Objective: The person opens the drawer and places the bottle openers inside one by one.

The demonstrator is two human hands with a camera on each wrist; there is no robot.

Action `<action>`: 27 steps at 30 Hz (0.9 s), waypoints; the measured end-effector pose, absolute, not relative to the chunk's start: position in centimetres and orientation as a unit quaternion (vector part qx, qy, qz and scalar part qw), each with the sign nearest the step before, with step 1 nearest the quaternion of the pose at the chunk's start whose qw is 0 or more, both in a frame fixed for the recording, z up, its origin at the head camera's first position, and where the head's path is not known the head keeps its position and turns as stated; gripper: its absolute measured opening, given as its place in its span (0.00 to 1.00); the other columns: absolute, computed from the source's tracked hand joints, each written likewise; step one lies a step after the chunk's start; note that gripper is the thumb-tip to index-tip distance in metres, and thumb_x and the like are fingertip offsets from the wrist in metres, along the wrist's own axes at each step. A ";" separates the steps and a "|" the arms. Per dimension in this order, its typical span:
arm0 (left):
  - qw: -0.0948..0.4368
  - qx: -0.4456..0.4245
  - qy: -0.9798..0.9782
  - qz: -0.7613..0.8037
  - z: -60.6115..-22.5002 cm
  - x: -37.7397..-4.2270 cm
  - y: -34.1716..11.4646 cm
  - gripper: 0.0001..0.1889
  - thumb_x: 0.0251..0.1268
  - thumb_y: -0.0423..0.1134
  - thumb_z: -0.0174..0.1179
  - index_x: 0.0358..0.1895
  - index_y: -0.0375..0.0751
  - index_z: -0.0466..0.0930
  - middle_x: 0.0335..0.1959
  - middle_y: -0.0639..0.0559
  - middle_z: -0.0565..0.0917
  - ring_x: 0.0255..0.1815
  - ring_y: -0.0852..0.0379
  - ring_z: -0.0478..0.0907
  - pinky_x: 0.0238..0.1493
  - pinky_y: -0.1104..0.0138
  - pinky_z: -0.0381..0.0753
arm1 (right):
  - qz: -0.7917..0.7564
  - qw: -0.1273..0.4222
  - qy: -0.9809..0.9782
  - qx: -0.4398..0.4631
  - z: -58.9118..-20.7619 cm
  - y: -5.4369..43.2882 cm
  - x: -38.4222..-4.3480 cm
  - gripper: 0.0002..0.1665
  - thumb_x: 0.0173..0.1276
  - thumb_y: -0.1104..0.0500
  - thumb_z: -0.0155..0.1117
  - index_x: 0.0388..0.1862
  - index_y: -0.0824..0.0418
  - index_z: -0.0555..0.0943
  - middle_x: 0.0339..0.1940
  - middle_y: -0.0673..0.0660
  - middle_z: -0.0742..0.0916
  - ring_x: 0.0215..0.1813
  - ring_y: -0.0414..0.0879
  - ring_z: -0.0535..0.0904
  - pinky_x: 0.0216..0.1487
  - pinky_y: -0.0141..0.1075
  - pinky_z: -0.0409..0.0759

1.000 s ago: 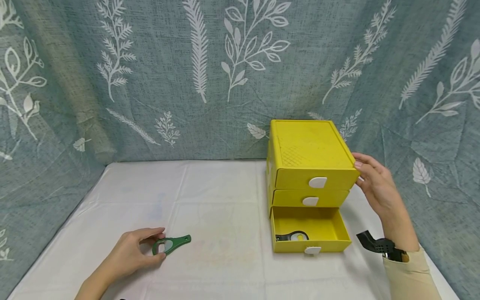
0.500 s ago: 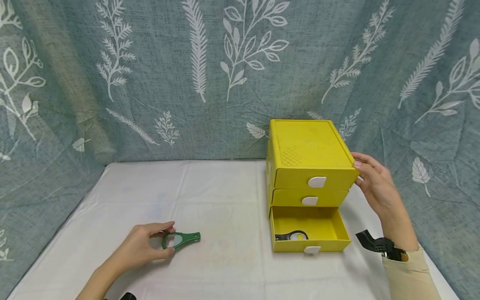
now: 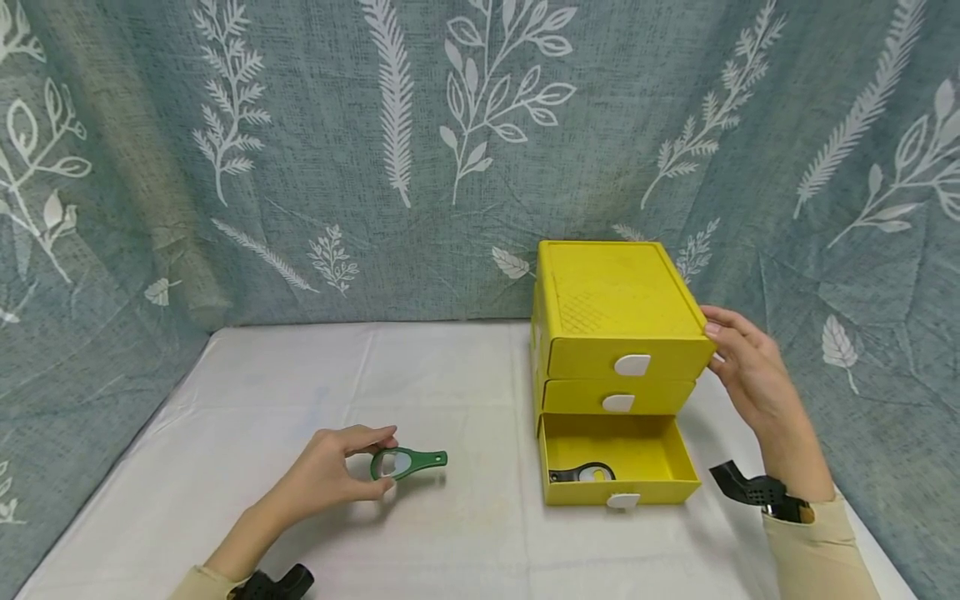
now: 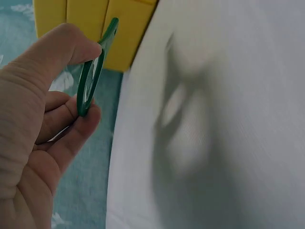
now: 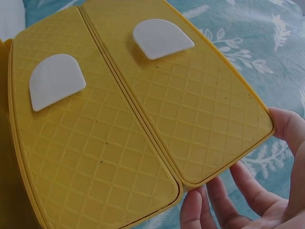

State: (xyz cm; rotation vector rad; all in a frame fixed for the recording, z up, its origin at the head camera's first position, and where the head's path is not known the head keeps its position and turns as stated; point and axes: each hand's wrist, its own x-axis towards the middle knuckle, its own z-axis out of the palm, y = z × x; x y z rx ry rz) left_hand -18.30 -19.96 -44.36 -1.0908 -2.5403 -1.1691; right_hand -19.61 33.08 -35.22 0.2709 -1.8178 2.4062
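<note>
My left hand (image 3: pixel 333 467) pinches a green-rimmed magnifying glass (image 3: pixel 420 460) by its lens ring, thumb on one side and fingertips on the other. Its handle points right, and its shadow falls on the white cloth below. The left wrist view shows the ring (image 4: pixel 82 98) nearly edge-on between thumb and fingers. On the right, my right hand (image 3: pixel 753 375) rests its thumb and fingertips against the upper right side of a yellow drawer cabinet (image 3: pixel 622 287). The bottom drawer (image 3: pixel 645 493) is pulled out, with a black magnifying glass (image 3: pixel 581 473) lying inside at its left.
Two upper drawers with white tabs (image 3: pixel 632 365) are closed; the right wrist view shows their quilted fronts (image 5: pixel 205 109). A white cloth (image 3: pixel 450 542) covers the table. Behind it hangs a blue-green curtain (image 3: pixel 315 150) with white leaf patterns.
My left hand has moved right and a little away from me with the green magnifying glass, whose handle has swung to lie more level. The right hand stays at the cabinet's side.
</note>
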 end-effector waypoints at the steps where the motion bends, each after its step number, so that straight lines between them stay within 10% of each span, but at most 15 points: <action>1: 0.072 -0.368 -0.840 -0.392 -44.2 -18.4 -19.6 0.31 0.45 0.30 0.76 0.58 0.29 0.80 0.45 0.52 0.86 0.42 0.59 0.84 0.48 0.62 0.81 | 0.793 0.057 -0.599 0.090 -35.2 33.1 -19.6 0.16 0.76 0.63 0.54 0.60 0.61 0.78 0.58 0.53 0.79 0.55 0.44 0.78 0.52 0.34 0.77; 20: 0.085 -0.435 -0.756 -0.482 -42.3 -19.5 -8.8 0.30 0.41 0.23 0.75 0.54 0.22 0.80 0.41 0.41 0.86 0.38 0.47 0.84 0.46 0.54 0.82 | 0.796 0.056 -0.597 0.086 -35.1 33.0 -19.6 0.16 0.76 0.63 0.55 0.59 0.60 0.78 0.56 0.53 0.80 0.53 0.44 0.78 0.51 0.33 0.77; 27: 0.103 -0.471 -0.726 -0.491 -41.9 -19.8 -4.9 0.29 0.43 0.28 0.76 0.55 0.26 0.81 0.42 0.46 0.87 0.40 0.55 0.83 0.44 0.65 0.82 | 0.797 0.054 -0.596 0.084 -35.1 33.1 -19.6 0.16 0.76 0.63 0.54 0.60 0.60 0.77 0.57 0.53 0.80 0.54 0.44 0.78 0.51 0.34 0.77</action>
